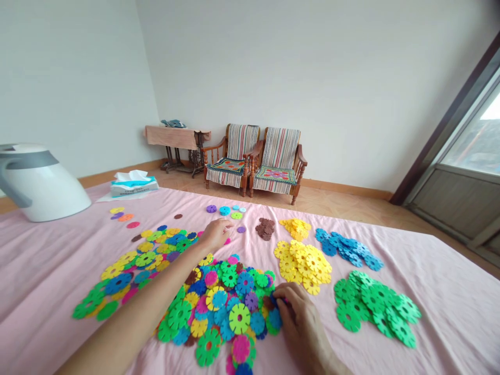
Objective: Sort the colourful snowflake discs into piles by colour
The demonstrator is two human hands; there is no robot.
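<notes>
A large mixed pile of notched plastic discs (219,299) in many colours spreads over the pink cloth in front of me. My left hand (216,234) reaches over its far side, fingers curled together; what they hold, if anything, is hidden. At the pile's right edge, my right hand (299,317) has its fingers closed at a dark blue disc (276,295), partly covered by the fingertips. Sorted heaps lie to the right: yellow discs (304,263), green discs (375,302), blue discs (347,249) and brown discs (265,229). A smaller yellow heap (296,228) sits behind the big yellow one.
Loose discs lie beyond the pile, including a purple one (211,209) and an orange one (125,217). A white kettle (54,187) and a tissue box (134,186) stand at the left on the pink tablecloth (441,291). Two wooden armchairs (276,156) are by the wall.
</notes>
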